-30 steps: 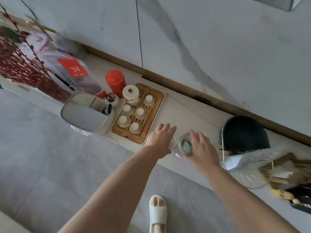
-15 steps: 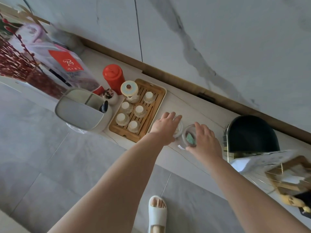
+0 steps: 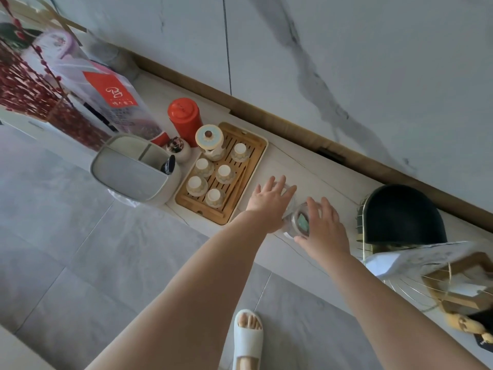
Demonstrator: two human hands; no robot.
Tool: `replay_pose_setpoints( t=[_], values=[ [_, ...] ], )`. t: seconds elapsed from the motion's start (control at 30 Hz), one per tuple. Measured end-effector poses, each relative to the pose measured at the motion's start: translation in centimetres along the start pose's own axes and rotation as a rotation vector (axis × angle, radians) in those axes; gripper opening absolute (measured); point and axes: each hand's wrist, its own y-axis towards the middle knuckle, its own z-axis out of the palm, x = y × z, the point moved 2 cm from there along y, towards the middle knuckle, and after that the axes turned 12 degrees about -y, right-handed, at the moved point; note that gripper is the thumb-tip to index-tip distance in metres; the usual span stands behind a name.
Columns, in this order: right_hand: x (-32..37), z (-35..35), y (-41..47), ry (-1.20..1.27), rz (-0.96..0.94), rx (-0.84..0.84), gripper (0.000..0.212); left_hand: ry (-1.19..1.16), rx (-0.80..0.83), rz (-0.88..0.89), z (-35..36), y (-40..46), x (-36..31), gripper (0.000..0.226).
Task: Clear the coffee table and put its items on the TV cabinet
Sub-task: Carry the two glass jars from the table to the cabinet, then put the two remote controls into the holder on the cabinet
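Observation:
On the white TV cabinet top (image 3: 306, 169), my right hand (image 3: 324, 232) wraps from above around a clear glass jar (image 3: 298, 222) with something green inside. The jar stands on the cabinet near its front edge. Just to its left, my left hand (image 3: 268, 201) lies over a second clear glass (image 3: 291, 196), with the fingers covering its top. Most of that glass is hidden under the hand. The two glasses stand close together, right of the wooden tea tray (image 3: 256, 158).
The tray holds a teapot (image 3: 209, 138) and several small cups. Left of it are a red canister (image 3: 184, 118), a grey bin (image 3: 133, 173), a red-labelled bag (image 3: 106, 102) and red berry branches. To the right stand a black dome (image 3: 400, 214) in a gold wire basket and papers (image 3: 416, 256). My slippered foot (image 3: 248, 335) is on the grey floor.
Both hands have reached farther onto the cabinet. The two glasses have come apart, the left hand carrying its glass left toward the tray, and the right keeping the jar.

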Motion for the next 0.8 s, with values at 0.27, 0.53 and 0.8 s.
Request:
replay_pose_setpoints(
  t=[0.27,0.53,0.8],
  values=[
    [4.2,-3.5,-2.8,-0.071,-0.139,-0.013,0.073,-0.061,-0.043,-0.091,-0.7,-7.7,1.5,0.078],
    [13.2,-3.7,-8.9,-0.174,-0.403,0.213,0.048,-0.230,0.044,-0.409,1.6,-20.2,6.8,0.039],
    [24.4,-1.8,-15.6,-0.349,-0.735,0.326,0.039,-0.435,0.050,-0.719,6.1,-32.7,12.8,0.040]
  ],
)
